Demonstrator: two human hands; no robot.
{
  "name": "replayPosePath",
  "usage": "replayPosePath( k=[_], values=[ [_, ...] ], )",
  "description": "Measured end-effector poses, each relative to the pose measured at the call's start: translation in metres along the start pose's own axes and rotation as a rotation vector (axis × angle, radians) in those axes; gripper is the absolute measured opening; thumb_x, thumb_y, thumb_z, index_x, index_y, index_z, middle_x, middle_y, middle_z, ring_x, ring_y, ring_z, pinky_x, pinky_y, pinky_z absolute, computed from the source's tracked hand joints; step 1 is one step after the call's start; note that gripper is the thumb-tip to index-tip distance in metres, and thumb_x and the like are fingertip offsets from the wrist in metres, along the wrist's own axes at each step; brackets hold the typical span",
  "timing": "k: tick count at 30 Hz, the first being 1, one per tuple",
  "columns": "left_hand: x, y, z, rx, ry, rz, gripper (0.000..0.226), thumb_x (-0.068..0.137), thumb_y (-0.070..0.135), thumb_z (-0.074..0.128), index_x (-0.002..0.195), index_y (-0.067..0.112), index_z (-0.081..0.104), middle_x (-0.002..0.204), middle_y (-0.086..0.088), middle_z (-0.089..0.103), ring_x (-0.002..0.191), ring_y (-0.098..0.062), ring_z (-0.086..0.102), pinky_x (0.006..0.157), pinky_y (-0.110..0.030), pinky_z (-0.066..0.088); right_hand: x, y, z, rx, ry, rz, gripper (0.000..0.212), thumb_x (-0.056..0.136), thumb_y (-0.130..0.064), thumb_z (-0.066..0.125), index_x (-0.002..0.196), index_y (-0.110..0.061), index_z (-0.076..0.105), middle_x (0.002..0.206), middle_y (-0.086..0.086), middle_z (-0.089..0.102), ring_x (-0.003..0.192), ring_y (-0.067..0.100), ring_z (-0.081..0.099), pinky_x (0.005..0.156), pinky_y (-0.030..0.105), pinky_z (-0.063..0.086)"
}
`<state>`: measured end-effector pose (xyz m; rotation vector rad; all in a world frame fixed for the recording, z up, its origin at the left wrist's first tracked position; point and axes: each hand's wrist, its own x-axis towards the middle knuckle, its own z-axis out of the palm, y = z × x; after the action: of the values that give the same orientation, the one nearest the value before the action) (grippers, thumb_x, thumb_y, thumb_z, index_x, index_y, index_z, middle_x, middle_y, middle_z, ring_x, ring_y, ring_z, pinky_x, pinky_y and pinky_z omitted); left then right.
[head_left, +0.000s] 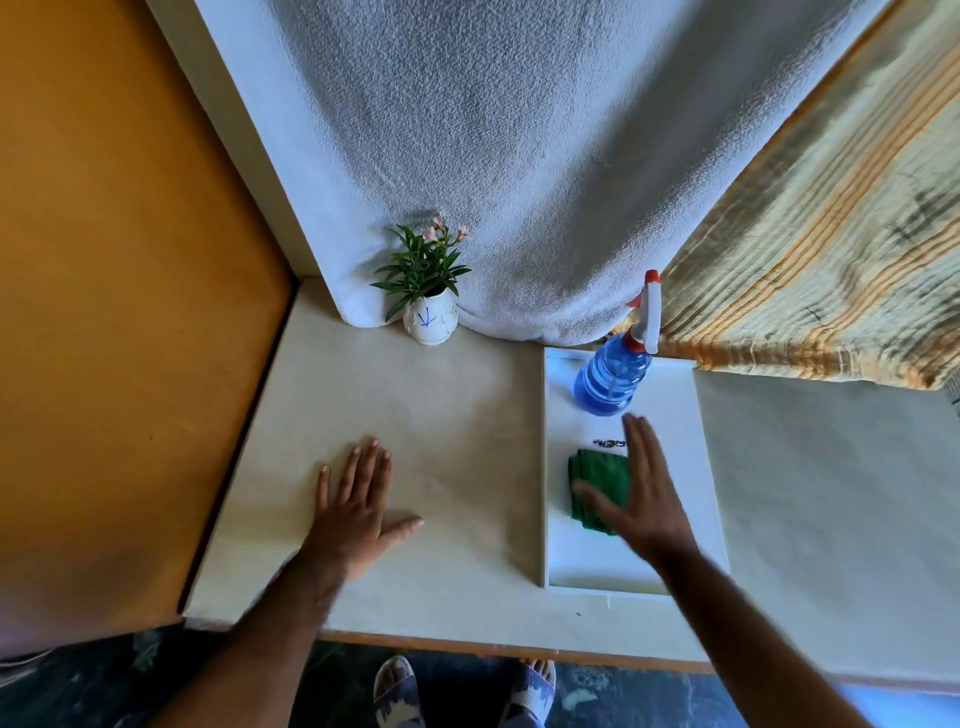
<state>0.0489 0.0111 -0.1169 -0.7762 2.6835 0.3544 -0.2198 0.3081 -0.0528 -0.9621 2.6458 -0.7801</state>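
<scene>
A white board (670, 415) lies flat on the pale table (441, 415), right of centre. On it stands a blue spray bottle (613, 379) with a white and red trigger head, at the board's far end. A dark smudge (609, 443) marks the board just beyond a folded green cloth (597, 478). My right hand (641, 493) hovers over the cloth with fingers spread and straight, blurred, covering its right part. My left hand (358, 509) rests flat on the table, fingers spread, well left of the board.
A small white vase with a green plant (428, 296) stands at the back of the table. A white towel (519, 156) hangs behind it, a striped cloth (831, 234) to the right. An orange wall (114, 260) borders the left edge. My sandalled feet (395, 686) show below.
</scene>
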Motion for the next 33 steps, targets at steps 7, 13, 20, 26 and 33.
replayPosePath(
  k=[7,13,20,26,33],
  values=[
    [0.003,0.001,0.006,0.006,0.061,0.002,0.120,0.066,0.099,-0.014,0.154,0.017,-0.024,0.164,-0.004,-0.033,0.144,-0.009,-0.041,0.107,-0.042,-0.043,-0.044,0.033,0.024,-0.382,-0.016,-0.297,0.084,0.092,-0.045,0.067,0.154,0.000,0.033,0.164,0.015,0.025,0.152,0.030,0.025,0.123,0.043,0.023],
    [-0.001,0.000,0.000,-0.006,-0.013,0.004,0.110,0.086,0.092,0.007,0.162,0.013,0.003,0.171,-0.014,0.007,0.154,-0.013,-0.011,0.118,-0.044,-0.028,-0.035,0.039,0.030,-0.381,-0.034,-0.238,0.078,0.079,0.007,0.072,0.150,-0.004,0.040,0.156,0.014,0.038,0.142,0.032,0.042,0.123,0.036,0.025],
    [-0.006,0.002,0.000,-0.022,0.066,0.049,0.105,0.090,0.088,0.015,0.162,0.011,0.020,0.170,-0.015,0.022,0.156,-0.027,0.017,0.123,-0.054,-0.003,-0.022,-0.019,0.024,-0.244,0.028,-0.186,0.074,0.080,0.015,0.066,0.147,-0.012,0.049,0.151,0.011,0.050,0.133,0.032,0.055,0.099,0.044,0.050],
    [-0.010,0.008,0.003,-0.052,0.214,0.048,0.097,0.093,0.080,0.031,0.162,0.012,0.022,0.171,-0.012,0.022,0.157,-0.030,0.022,0.123,-0.066,0.021,0.056,-0.114,0.045,-0.160,0.040,-0.586,0.056,0.093,0.001,0.046,0.149,-0.009,0.046,0.155,0.013,0.045,0.144,0.026,0.038,0.114,0.041,0.037],
    [-0.009,0.005,0.006,-0.035,0.333,0.051,0.097,0.092,0.075,0.048,0.162,0.013,0.023,0.171,-0.010,0.022,0.158,-0.028,0.020,0.122,-0.065,0.024,0.169,-0.165,0.075,-0.296,0.053,-0.874,0.048,0.099,-0.004,0.031,0.143,0.003,0.051,0.148,0.025,0.049,0.139,0.040,0.046,0.116,0.051,0.037]
  ],
)
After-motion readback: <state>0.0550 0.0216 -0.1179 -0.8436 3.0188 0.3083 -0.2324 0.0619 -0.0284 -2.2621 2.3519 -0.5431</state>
